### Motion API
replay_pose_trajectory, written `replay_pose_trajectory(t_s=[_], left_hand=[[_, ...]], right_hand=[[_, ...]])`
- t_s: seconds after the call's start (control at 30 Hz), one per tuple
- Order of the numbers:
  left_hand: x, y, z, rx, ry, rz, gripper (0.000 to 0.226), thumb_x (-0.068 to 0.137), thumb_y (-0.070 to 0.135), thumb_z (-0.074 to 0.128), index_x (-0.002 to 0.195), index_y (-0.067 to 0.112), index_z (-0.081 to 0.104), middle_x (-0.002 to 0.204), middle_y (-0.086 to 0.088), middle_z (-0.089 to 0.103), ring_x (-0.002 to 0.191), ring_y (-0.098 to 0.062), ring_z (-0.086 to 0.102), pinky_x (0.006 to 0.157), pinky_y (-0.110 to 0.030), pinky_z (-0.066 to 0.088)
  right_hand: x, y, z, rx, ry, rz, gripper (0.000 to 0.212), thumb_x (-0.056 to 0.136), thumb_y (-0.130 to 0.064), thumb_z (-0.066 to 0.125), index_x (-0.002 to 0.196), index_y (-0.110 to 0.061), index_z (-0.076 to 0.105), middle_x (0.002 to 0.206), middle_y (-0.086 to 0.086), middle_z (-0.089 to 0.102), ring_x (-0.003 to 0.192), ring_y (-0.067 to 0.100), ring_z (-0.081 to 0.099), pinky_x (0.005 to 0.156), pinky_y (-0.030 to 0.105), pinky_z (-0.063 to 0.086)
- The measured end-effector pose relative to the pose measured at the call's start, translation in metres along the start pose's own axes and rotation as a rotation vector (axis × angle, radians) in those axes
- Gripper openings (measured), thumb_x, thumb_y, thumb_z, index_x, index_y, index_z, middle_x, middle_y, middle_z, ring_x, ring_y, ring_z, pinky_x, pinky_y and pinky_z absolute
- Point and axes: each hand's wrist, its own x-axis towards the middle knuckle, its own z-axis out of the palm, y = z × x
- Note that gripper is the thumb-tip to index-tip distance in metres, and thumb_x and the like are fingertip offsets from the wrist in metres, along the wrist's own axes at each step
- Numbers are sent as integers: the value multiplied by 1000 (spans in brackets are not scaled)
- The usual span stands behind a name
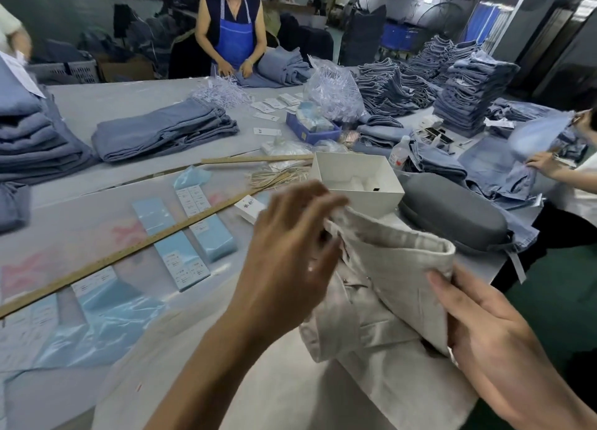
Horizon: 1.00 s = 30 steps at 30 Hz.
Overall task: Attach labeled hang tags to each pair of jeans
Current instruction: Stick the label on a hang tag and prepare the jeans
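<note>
Right hand (494,342) grips beige jeans (387,268) waistband | left hand (290,251) pinches waistband | tag (250,207) writing illegible

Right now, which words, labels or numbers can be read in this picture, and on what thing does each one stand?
White card by the long wooden ruler: handwritten characters, too blurred to read.
White labels on the blue packets: small print, unreadable.
White label sheet: print too small.
Loose hang tags farther up the table: too small.
Ruler: marks only, no legible numbers.
Nothing here reads clearly.
</note>
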Motion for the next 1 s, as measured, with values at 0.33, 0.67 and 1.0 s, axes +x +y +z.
replay_pose_trajectory(t_s=[0.33, 0.67, 1.0], left_hand=[[-13, 5, 33, -17, 128, 245, 29, 96, 6, 69, 122, 11, 58, 123, -13, 61, 101, -25, 65, 73, -38, 58], [-9, 19, 33, 109, -230, 443, 12, 98, 17, 59, 107, 18, 67, 95, -1, 70, 90, -24, 65, 92, -39, 51], [-39, 47, 44, 141, -350, 327, 30, 95, 25, 51, 123, 26, 64, 98, 3, 60, 94, -23, 57, 65, -34, 45]], right_hand=[[-2, -25, 5, 43, 71, 101, 63, 74, -26, 53, 134, -4, 55, 134, 30, 59, 122, 49, 57, 108, 60, 39], [23, -33, -18, -187, 61, 129, 46, 83, -49, 70, 119, -20, 67, 122, 12, 69, 100, 24, 71, 63, 32, 58], [73, -46, -23, -855, -19, 128, 8, 94, -16, 68, 95, -14, 75, 89, 10, 77, 80, 23, 74, 76, 38, 63]])
